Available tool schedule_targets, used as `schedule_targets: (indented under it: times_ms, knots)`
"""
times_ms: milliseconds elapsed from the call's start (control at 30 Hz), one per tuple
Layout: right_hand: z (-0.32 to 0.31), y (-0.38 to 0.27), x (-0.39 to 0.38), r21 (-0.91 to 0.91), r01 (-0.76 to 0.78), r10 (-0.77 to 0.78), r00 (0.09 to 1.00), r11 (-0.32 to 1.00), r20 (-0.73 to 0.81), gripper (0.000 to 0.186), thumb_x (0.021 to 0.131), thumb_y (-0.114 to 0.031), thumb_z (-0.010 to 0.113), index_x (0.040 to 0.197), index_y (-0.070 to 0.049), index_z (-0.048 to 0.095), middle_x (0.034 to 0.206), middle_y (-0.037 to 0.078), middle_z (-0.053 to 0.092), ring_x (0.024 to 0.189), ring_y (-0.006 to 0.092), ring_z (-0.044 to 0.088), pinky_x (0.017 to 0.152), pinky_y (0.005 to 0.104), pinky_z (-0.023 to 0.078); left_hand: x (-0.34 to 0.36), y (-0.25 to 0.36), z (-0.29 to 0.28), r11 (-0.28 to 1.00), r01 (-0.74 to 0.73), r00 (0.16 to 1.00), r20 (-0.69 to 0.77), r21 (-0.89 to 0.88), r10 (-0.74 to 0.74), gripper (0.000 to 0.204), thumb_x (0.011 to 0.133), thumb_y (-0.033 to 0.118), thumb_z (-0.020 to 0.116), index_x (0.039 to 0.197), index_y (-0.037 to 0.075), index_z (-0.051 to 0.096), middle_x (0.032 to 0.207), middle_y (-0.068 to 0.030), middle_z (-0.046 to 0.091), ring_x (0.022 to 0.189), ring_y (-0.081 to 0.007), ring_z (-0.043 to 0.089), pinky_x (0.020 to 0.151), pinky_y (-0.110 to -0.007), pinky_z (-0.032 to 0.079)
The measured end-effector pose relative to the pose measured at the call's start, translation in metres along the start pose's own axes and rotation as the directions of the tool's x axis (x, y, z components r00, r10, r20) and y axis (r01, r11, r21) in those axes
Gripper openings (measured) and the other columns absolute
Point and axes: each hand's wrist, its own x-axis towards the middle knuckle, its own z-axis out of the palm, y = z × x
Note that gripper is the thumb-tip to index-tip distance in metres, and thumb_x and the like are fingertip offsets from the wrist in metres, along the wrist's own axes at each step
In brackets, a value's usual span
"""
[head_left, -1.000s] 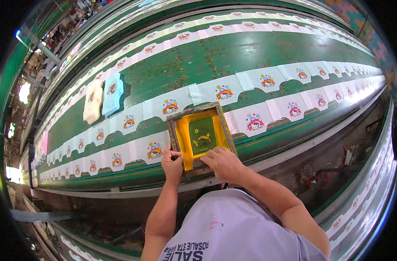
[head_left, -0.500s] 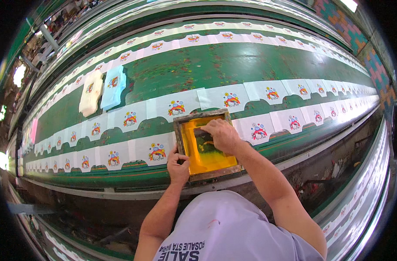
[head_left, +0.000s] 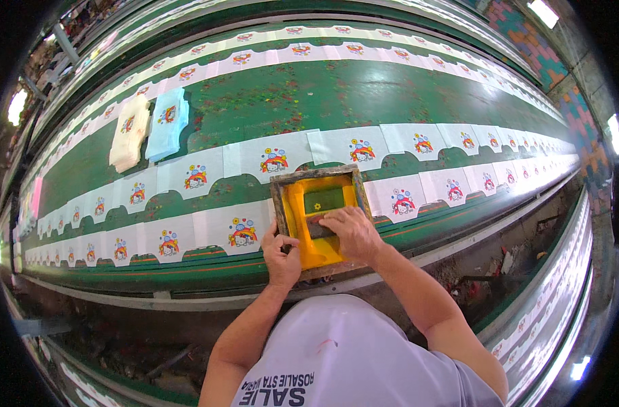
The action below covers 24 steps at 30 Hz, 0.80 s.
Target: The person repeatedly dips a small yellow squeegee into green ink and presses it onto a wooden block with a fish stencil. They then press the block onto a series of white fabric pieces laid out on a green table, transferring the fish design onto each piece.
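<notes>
A wooden-framed printing screen (head_left: 315,173) lies over the near row of white fabric pieces, close to the table's front edge. Yellow ink (head_left: 321,254) covers much of its mesh, and a dark green window with a small flower shape shows at the far part. My right hand (head_left: 354,235) is closed on a squeegee (head_left: 316,226), which rests across the middle of the mesh. Its lower edge and part of its length are hidden by my fingers. My left hand (head_left: 282,259) grips the left side of the frame, fingers bent around the wood.
A long green table (head_left: 255,102) carries rows of white fabric pieces (head_left: 169,239) printed with a colourful rainbow character. Cream (head_left: 129,132) and light blue (head_left: 166,130) fabric stacks lie at the far left. A metal rail (head_left: 157,302) runs along the near edge. More printing tables stand beyond and behind.
My right hand has drawn the squeegee toward me, from the far part of the mesh to its middle, uncovering the flower shape. My left hand stays on the frame. The view has shifted slightly.
</notes>
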Motion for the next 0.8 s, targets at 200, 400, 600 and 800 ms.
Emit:
schedule_targets:
  times_ms: [200,400,600,800]
  knots:
    - [-0.012,-0.041,-0.042,0.03,-0.07,0.067,0.994,0.997,0.089,0.049,0.086,-0.007,0.08,0.135,-0.009,0.08,0.134,0.009,0.075,0.13,0.0358,0.07,0.114,0.0512,0.055,0.0,-0.003,0.0,0.996,-0.049,0.999,0.001,0.074,0.049,0.013,0.085,-0.004,0.075,0.093,0.007,0.076,0.167,-0.0342,0.057,0.147,-0.0479,0.059,0.126,-0.053,0.041]
    - [-0.023,-0.05,-0.056,0.102,-0.075,0.058,0.985,0.992,0.162,0.051,0.087,-0.008,0.083,0.137,-0.009,0.078,0.138,0.01,0.074,0.133,0.0356,0.068,0.115,0.0523,0.054,0.001,-0.005,-0.001,0.991,-0.036,0.999,0.01,0.129,0.035,0.019,0.081,-0.006,0.077,0.096,0.006,0.078,0.162,-0.0386,0.06,0.151,-0.0489,0.06,0.129,-0.054,0.041]
    - [-0.023,-0.038,-0.081,0.183,-0.147,0.179,0.969,0.972,-0.172,0.046,0.091,-0.013,0.089,0.135,-0.01,0.078,0.14,0.014,0.073,0.135,0.0416,0.067,0.117,0.0545,0.053,0.004,0.003,-0.004,0.989,0.08,0.997,0.009,0.122,-0.082,0.019,0.079,-0.006,0.079,0.093,0.007,0.078,0.166,-0.037,0.058,0.153,-0.0481,0.058,0.129,-0.053,0.042]
    - [-0.029,0.011,-0.129,0.453,-0.414,0.55,0.806,0.789,-0.221,0.042,0.095,-0.009,0.087,0.136,-0.006,0.077,0.146,0.02,0.072,0.137,0.0426,0.068,0.119,0.0517,0.054,0.001,0.029,0.013,0.993,0.09,0.996,-0.012,0.082,-0.089,0.019,0.081,-0.01,0.076,0.091,0.005,0.073,0.17,-0.0342,0.056,0.159,-0.0446,0.055,0.132,-0.051,0.04]
